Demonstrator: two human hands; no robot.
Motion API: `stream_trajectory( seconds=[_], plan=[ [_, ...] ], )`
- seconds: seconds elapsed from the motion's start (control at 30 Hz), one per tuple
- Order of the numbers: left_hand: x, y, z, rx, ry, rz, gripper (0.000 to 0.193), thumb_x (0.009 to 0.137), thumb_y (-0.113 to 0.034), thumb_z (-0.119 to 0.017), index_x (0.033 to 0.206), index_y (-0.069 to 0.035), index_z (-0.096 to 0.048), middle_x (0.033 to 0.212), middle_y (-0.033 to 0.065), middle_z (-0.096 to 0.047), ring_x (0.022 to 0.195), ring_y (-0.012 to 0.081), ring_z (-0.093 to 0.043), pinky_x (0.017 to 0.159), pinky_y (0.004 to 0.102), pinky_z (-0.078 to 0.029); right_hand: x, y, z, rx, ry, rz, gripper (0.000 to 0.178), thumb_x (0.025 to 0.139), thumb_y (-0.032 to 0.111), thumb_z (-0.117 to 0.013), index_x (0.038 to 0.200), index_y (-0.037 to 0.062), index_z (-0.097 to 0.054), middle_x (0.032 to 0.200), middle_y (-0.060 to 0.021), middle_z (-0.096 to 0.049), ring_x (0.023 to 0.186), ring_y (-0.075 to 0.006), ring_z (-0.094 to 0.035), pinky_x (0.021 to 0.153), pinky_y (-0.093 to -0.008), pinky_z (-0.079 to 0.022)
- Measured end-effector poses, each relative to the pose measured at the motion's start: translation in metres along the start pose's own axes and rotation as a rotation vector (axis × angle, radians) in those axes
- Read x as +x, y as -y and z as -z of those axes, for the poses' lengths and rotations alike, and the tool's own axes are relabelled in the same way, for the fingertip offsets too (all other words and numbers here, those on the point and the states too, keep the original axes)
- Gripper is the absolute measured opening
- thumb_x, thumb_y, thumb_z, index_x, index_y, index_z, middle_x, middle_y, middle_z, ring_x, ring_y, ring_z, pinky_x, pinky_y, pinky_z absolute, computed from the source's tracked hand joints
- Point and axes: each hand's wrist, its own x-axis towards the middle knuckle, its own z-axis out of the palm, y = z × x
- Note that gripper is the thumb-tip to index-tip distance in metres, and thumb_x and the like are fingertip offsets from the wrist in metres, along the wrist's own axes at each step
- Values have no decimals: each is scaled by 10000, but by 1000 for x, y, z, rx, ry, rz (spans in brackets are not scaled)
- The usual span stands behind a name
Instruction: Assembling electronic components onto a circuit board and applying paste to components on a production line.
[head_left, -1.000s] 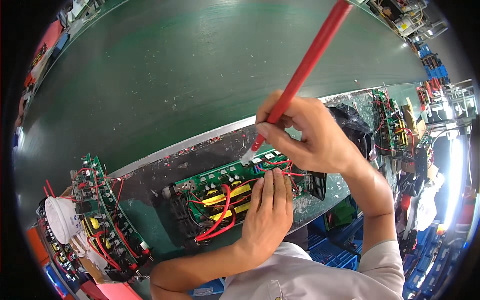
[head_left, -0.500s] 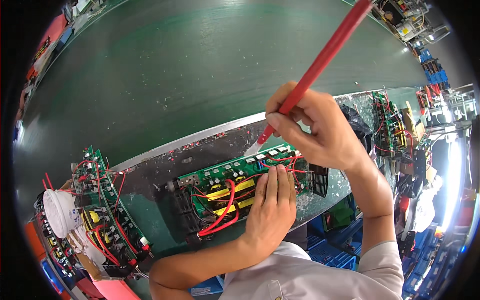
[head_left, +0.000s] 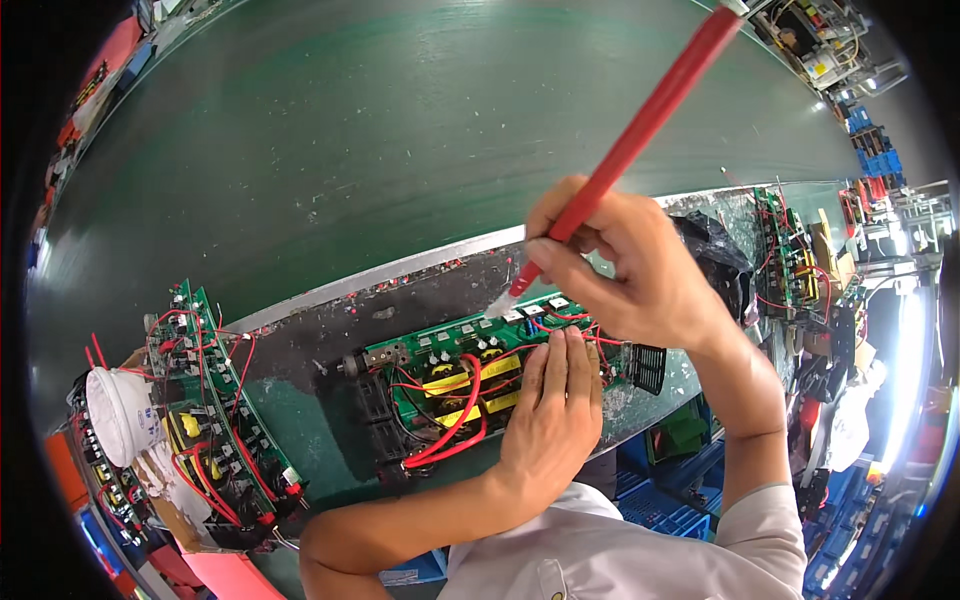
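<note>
A green circuit board with yellow-wrapped transformers, red wires and black end pieces lies in front of me. My left hand rests flat on its right half, fingers stretched out and close together, holding nothing. My right hand grips a brush with a long red handle, slanting down to the left. Its whitish bristle tip is at the board's far edge, by a row of small parts with white patches; whether it touches them I cannot tell. A black vented end plate sits at the board's right end.
At the left, more circuit boards stand upright in a carton beside a white tub. A metal rail borders the green belt surface beyond. To the right are a black plastic bag and further boards. Blue crates stand below.
My right hand and the brush have shifted slightly left and down, so the tip is now over the board's far edge. My left hand stays on the board.
</note>
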Motion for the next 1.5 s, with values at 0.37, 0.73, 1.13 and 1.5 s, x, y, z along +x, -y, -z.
stream_trajectory(
  seconds=[0.37,0.73,1.13,1.5],
  plan=[
    [-1,0,2,-22,5,21,503,852,-165,-571,1278,102,-593,1296,239,-600,1286,380,-524,1148,491,-365,6,8,-8,61,102,6,121,926,26,-644,1011,-42,-590,850,-121,-645,754,-181,-678,648,-293,-540],
    [-1,-3,2,-19,35,10,506,842,-171,-574,1268,100,-604,1292,233,-590,1290,388,-515,1148,487,-366,6,9,-18,1,109,85,127,930,29,-655,1022,-30,-593,867,-87,-642,789,-150,-663,668,-291,-531],
    [-2,0,-6,19,-63,25,505,845,-146,-550,1278,113,-573,1344,281,-543,1286,386,-502,1132,463,-386,30,9,-18,203,88,-222,151,930,46,-708,986,-32,-591,901,-48,-642,777,-74,-620,681,-217,-517],
    [0,1,4,0,-16,29,477,865,-185,-547,1255,83,-612,1346,232,-550,1285,359,-510,1122,445,-388,48,-6,-6,89,279,47,167,878,83,-702,961,-5,-587,760,-95,-636,644,-197,-636,602,-327,-522]
  ],
)
